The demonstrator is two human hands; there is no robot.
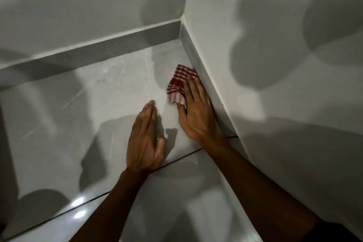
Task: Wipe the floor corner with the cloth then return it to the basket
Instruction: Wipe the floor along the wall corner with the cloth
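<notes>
A red and white checked cloth (179, 84) lies flat on the grey floor tile close to the corner (179, 42), against the right skirting. My right hand (196, 112) presses down on the cloth's near part with fingers spread flat over it. My left hand (146, 139) rests flat on the tile to the left of it, fingers together, holding nothing. The basket is not in view.
Two white walls meet at the corner, each with a grey skirting board (110, 49) along its foot. Glossy grey floor tiles (78, 114) with dark grout lines stretch left and toward me. Shadows of my arms fall on the floor and walls.
</notes>
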